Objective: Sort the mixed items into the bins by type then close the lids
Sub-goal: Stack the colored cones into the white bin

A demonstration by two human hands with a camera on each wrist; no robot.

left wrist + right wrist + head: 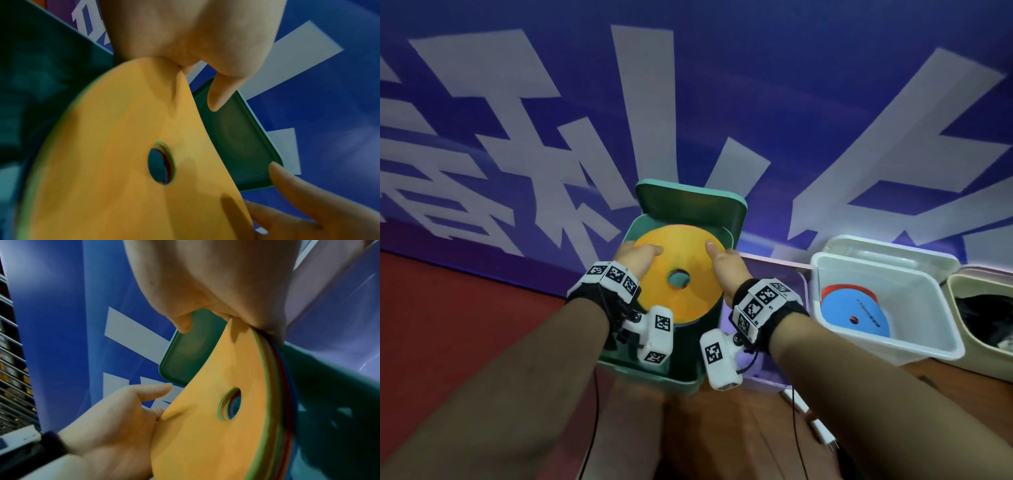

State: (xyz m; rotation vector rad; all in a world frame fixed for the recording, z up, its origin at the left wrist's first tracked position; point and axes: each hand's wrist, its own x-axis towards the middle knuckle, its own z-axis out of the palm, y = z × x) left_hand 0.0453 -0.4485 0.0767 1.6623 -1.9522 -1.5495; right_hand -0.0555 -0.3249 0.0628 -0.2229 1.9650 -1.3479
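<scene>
While blue discs (854, 317) are already lying in the white bin (887, 274), both hands, left (635, 258) and right (726, 265), are gripping a disc stack (681, 274) over the green bin (650, 371); lids are open.

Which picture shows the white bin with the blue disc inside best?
The head view: the white bin stands open, the blue disc leaning inside. Neither wrist view shows it; they show the hands on the orange disc stack.

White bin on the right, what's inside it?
The white bin holds a blue disc lying on a red one. Anything beneath them is covered.
</scene>
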